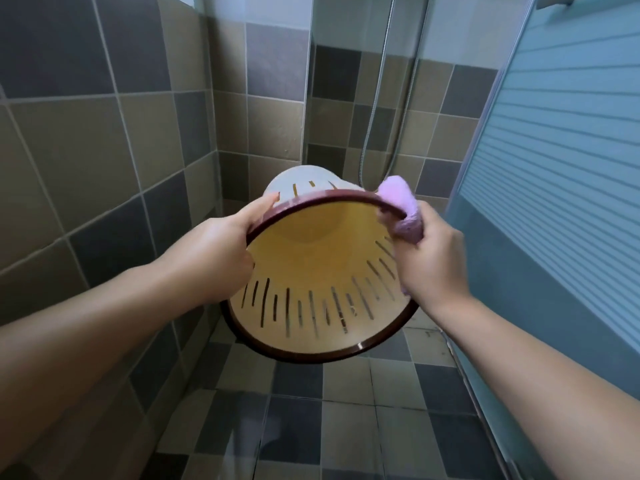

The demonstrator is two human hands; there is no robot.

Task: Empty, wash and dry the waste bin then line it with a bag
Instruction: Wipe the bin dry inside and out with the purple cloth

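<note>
Both forearms reach in from the lower corners. Left hand [221,251] grips the bin's dark red rim, thumb outside, fingers curled over the edge. That cream, slotted bin [311,282] is held in the air above the tiled floor [346,427], tipped on its side with its mouth toward the camera. Right hand [433,261] clutches a pink cloth [401,209] wrapped over the rim's upper right. A hose [377,88] hangs behind, beside the glass door [554,150].

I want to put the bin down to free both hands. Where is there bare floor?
Bare tiled floor lies straight below the bin, bordered by the tiled wall to the left and the glass door to the right. The far corner behind the bin is hidden.
</note>
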